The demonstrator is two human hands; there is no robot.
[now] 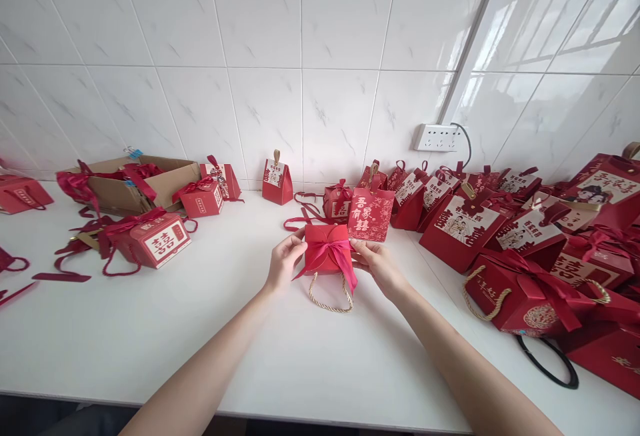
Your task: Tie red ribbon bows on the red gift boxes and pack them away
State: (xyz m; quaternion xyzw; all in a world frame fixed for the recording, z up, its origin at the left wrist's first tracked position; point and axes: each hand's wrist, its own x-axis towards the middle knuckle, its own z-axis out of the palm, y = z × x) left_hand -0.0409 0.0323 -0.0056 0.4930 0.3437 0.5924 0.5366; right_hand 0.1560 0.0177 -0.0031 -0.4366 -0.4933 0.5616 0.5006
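So there's a small red cardboard gift box [325, 263] around the middle of the white bench [200, 329], with a shiny crimson ribbon bow [341, 254] across it. Left hand [286, 259] has thumb and fingers clamped on its left side, right hand [376, 264] same deal on the right. Its gold twisted-rope handle [330, 309] flops toward the front edge. An open brown cardboard carton [117, 197] sits near the back-left corner.
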